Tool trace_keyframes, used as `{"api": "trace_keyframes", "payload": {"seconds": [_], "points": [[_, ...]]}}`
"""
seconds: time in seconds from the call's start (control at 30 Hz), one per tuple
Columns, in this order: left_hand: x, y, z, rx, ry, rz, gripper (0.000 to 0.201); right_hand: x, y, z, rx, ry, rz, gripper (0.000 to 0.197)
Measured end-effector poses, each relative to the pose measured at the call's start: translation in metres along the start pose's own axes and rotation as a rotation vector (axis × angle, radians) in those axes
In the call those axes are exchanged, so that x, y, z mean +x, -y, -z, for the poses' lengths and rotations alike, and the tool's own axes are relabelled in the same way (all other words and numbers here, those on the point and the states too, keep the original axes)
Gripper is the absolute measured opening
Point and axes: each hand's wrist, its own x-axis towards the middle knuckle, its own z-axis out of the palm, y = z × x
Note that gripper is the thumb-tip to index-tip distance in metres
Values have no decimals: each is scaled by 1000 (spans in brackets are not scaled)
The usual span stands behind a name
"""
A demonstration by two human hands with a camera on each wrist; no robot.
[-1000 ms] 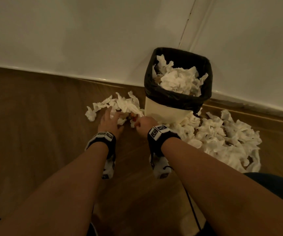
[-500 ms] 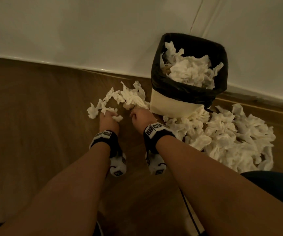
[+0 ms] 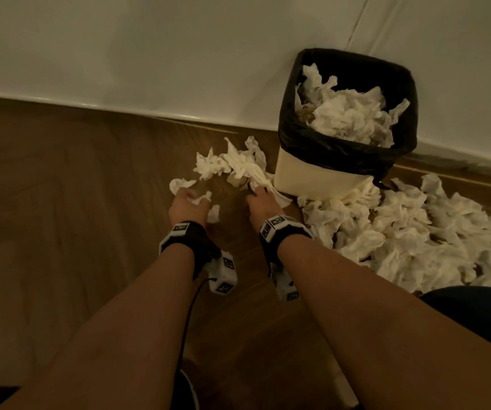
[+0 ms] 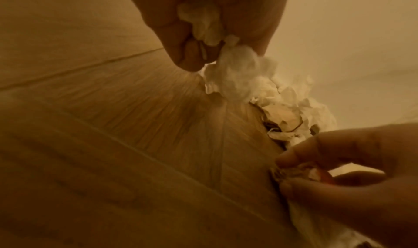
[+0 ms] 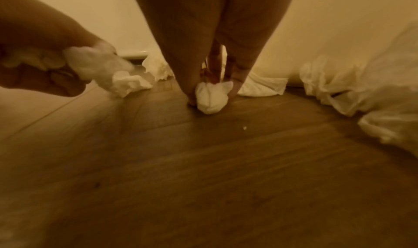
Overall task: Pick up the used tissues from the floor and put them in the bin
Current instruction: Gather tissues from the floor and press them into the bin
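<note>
A cream bin (image 3: pixel 318 180) with a black liner stands against the wall, heaped with white tissues (image 3: pixel 350 116). Left of it a small clump of crumpled tissues (image 3: pixel 232 165) lies on the wooden floor. My left hand (image 3: pixel 189 202) is curled round a wad of tissue (image 4: pixel 235 69) just above the floor. My right hand (image 3: pixel 260 199) pinches another tissue (image 5: pixel 210 96) at the clump's near edge, beside the bin's base. A big pile of tissues (image 3: pixel 415 232) spreads to the right of the bin.
The white wall (image 3: pixel 149 54) and its skirting run behind the bin. Bare wooden floor (image 3: pixel 60 217) stretches to the left and towards me. My dark-clothed knee (image 3: pixel 480 315) shows at the lower right.
The left hand went from lying flat on the tissues to curling round a wad. The right hand has kept pinching at the clump near the bin. The view has shifted left.
</note>
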Motion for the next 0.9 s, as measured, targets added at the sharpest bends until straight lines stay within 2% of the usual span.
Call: {"api": "trace_keyframes", "payload": {"seconds": [0.03, 0.13, 0.2, 0.33, 0.43, 0.53, 0.67, 0.73, 0.9], "points": [[-1, 3, 0, -42, -3, 8, 11, -1, -1, -1, 13, 2, -4, 33], [-5, 9, 0, -120, 2, 18, 34, -2, -2, -1, 95, -48, 10, 31], [-7, 8, 1, -184, -17, 48, 41, -1, -2, 1, 171, -96, 20, 30], [-10, 3, 5, -191, -55, 80, 40, -7, -2, 11, 396, -229, -5, 31], [-8, 0, 10, -148, -38, 84, 33, -15, -4, 17, 547, -273, -22, 34], [-7, -4, 15, -52, 47, 122, 33, -21, -7, 24, 559, -276, -49, 33], [-16, -16, 19, -190, 132, 209, 58, -30, -6, 31, 522, -283, -89, 30], [-22, -25, 22, -182, 182, 190, 63, -35, -4, 36, 519, -289, -101, 29], [-29, -43, 33, -39, 275, 70, 48, -60, 2, 61, 581, -285, -90, 30]]}}
